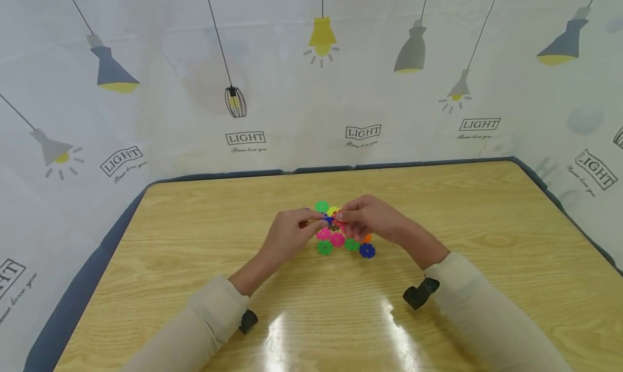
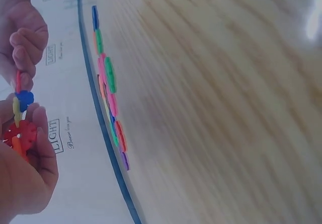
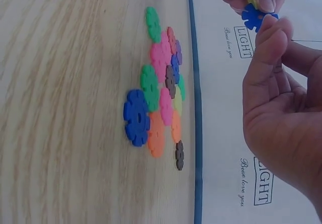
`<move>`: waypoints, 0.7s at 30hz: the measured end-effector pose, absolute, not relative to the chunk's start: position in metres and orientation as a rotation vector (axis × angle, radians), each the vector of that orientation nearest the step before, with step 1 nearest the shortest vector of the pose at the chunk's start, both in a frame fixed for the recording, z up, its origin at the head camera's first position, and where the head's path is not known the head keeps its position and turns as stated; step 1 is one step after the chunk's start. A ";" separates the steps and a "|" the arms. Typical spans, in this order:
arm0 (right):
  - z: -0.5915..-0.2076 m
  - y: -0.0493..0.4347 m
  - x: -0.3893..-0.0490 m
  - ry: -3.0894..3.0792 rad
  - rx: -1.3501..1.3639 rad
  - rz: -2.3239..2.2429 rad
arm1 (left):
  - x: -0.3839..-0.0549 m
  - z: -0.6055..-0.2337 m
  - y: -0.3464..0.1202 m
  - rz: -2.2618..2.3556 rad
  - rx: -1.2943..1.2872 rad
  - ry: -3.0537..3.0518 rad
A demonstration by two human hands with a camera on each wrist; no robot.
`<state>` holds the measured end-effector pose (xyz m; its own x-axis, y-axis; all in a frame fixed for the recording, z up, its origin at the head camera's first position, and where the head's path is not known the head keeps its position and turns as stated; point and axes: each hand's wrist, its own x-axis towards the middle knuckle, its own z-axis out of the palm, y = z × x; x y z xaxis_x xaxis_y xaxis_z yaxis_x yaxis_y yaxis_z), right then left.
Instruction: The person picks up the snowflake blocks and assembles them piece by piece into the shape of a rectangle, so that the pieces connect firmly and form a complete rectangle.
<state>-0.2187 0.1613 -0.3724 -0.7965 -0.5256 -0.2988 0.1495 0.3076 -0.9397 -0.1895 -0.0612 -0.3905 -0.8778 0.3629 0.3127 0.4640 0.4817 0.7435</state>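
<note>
Over the table my left hand (image 1: 288,232) grips a small chain of slotted plastic snowflake discs. In the left wrist view the chain shows a red disc (image 2: 24,132), an orange disc (image 2: 18,146), a yellow disc (image 2: 16,109) and a blue disc (image 2: 25,100) at its end. My right hand (image 1: 373,218) pinches another red disc (image 2: 18,81) between thumb and finger, its edge right at the blue disc. Both hands meet fingertip to fingertip above the loose discs. Fingers partly cover the joined pieces.
Loose snowflake discs lie flat in a cluster under the hands, among them a dark blue disc (image 3: 137,117), a green disc (image 3: 153,24) and a brown disc (image 3: 179,155). The wooden table (image 1: 194,242) ends at a wall sheet (image 1: 292,101) printed with lamps.
</note>
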 end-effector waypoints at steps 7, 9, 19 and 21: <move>-0.370 0.162 -0.217 1.946 -0.322 -1.597 | -0.184 -0.389 -0.055 -1.327 -0.734 -2.485; -0.368 0.162 -0.216 1.932 -0.320 -1.611 | -0.183 -0.388 -0.054 -1.323 -0.731 -2.481; -0.360 0.167 -0.220 2.033 -0.385 -1.556 | -0.185 -0.383 -0.060 -1.361 -0.667 -2.564; -0.359 0.172 -0.222 2.041 -0.353 -1.581 | -0.185 -0.384 -0.063 -1.390 -0.634 -2.574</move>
<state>-0.2217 0.1717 -0.3593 -0.8256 -0.5071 -0.2472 0.1125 0.2814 -0.9530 -0.1851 -0.0630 -0.3839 -0.8998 0.2938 0.3226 0.4309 0.4819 0.7629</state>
